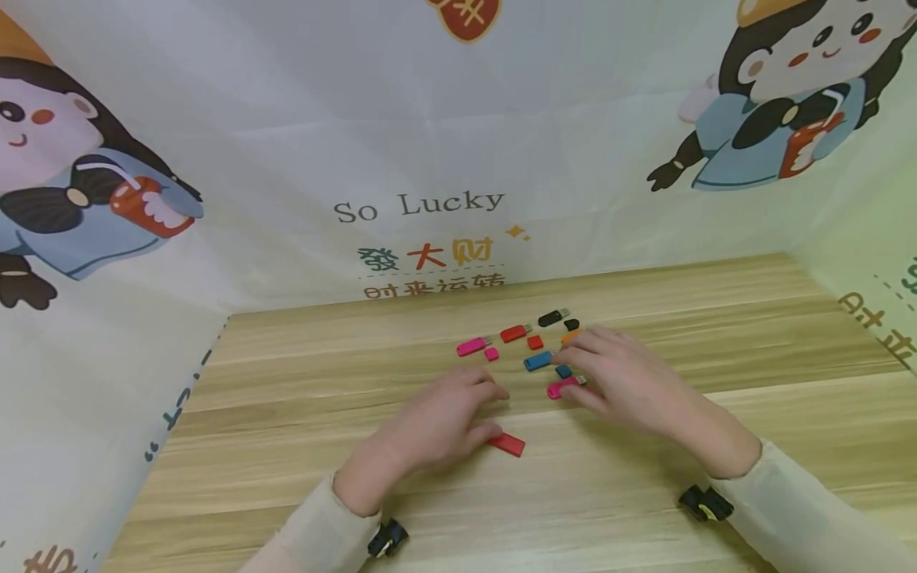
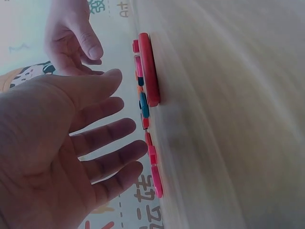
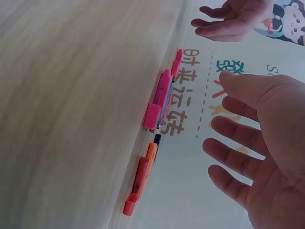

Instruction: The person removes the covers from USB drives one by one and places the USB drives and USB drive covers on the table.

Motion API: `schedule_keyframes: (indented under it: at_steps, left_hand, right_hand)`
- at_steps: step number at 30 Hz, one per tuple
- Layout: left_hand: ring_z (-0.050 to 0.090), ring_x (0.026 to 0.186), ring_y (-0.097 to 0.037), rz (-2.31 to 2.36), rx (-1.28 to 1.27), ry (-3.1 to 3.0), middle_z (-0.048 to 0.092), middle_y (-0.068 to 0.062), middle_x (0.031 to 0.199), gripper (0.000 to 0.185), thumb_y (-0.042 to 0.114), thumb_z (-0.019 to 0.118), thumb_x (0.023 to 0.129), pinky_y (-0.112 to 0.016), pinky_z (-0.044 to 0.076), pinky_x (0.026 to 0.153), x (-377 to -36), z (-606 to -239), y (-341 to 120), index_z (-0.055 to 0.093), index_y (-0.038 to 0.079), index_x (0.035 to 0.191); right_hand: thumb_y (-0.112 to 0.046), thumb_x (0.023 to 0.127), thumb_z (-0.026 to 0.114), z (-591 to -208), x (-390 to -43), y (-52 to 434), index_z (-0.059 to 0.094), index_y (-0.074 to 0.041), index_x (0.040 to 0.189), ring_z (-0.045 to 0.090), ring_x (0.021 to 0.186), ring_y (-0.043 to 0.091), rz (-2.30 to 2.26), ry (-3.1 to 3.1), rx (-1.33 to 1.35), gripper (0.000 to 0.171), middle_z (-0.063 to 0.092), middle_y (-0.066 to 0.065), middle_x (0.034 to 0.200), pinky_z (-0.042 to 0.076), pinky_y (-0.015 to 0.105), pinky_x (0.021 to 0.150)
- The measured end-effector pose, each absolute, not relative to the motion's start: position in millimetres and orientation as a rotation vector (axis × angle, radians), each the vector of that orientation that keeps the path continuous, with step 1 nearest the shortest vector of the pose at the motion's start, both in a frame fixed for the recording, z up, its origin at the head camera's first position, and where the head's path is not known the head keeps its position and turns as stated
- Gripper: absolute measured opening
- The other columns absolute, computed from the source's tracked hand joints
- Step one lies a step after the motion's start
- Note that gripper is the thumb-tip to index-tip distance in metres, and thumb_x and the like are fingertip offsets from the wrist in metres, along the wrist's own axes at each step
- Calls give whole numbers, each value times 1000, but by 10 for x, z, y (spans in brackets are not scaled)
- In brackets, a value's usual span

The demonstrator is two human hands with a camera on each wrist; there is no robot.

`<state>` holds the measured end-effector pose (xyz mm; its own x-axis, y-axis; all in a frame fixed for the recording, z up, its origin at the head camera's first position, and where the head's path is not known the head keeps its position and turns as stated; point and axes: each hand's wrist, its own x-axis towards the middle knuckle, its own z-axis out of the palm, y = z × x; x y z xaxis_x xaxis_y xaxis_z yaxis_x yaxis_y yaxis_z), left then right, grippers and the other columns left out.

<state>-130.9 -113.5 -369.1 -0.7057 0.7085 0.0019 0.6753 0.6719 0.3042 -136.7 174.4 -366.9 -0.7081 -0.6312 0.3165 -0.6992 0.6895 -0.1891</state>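
My left hand (image 1: 447,418) hovers with loosely spread fingers. Just beyond its thumb tip lies a red USB flash drive (image 1: 509,444), large in the left wrist view (image 2: 150,69). My right hand (image 1: 634,386) is held over the right side of the group, fingers apart; in the right wrist view its palm (image 3: 281,138) holds nothing. Near its thumb is a pink USB flash drive (image 1: 561,388) with its metal plug bare. By its fingertips are a blue flash drive (image 1: 538,361) and a blue cap (image 1: 563,372). The hand partly covers an orange flash drive (image 1: 571,337).
Farther back lie pink (image 1: 471,346), red (image 1: 513,333) and black (image 1: 550,318) flash drives, plugs exposed. Pink (image 1: 491,354), red (image 1: 535,342) and black (image 1: 571,325) caps sit near them. A printed cloth (image 1: 286,263) borders the wooden table (image 1: 322,374).
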Motion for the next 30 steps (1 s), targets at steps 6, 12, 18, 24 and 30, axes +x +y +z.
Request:
schedule_keyframes:
  at_steps: [6, 12, 18, 24, 30]
  left_hand:
    - [62, 112, -17, 385, 1197, 2738, 67, -1, 120, 35, 30, 76, 101, -35, 52, 102, -1296, -3718, -1122, 74, 10, 130]
    - [63, 99, -14, 387, 1244, 2691, 69, 1, 108, 25, 27, 77, 100, -31, 54, 93, -1295, -3745, -1099, 79, 9, 119]
    - [62, 96, -12, 363, 1236, 2673, 68, 4, 102, 19, 25, 78, 100, -29, 54, 92, -1282, -3741, -1063, 81, 11, 113]
    - [58, 89, -9, 358, 1206, 2672, 64, 7, 95, 8, 20, 79, 99, -26, 54, 85, -1276, -3739, -1037, 82, 14, 104]
    - [55, 83, -8, 352, 1201, 2665, 60, 8, 89, 5, 19, 81, 97, -24, 52, 78, -1269, -3732, -1023, 79, 15, 96]
  right_hand:
    - [-27, 95, 83, -3672, -1347, 1750, 75, -8, 125, 64, 119, 32, 447, -2673, 1074, 36, 70, 7, 125, 51, 57, 103]
    - [-26, 94, 84, -3666, -1334, 1753, 74, -8, 124, 64, 118, 32, 451, -2662, 1080, 36, 70, 6, 124, 52, 56, 103]
    - [-27, 95, 83, -3661, -1319, 1750, 74, -9, 125, 63, 123, 35, 443, -2688, 1067, 36, 70, 7, 126, 50, 59, 105]
    - [-26, 95, 83, -3667, -1302, 1737, 75, -9, 126, 61, 126, 39, 425, -2698, 1065, 36, 71, 8, 127, 47, 62, 108]
    - [-25, 94, 84, -3672, -1296, 1736, 75, -9, 125, 62, 124, 36, 447, -2695, 1070, 36, 71, 8, 127, 48, 60, 108]
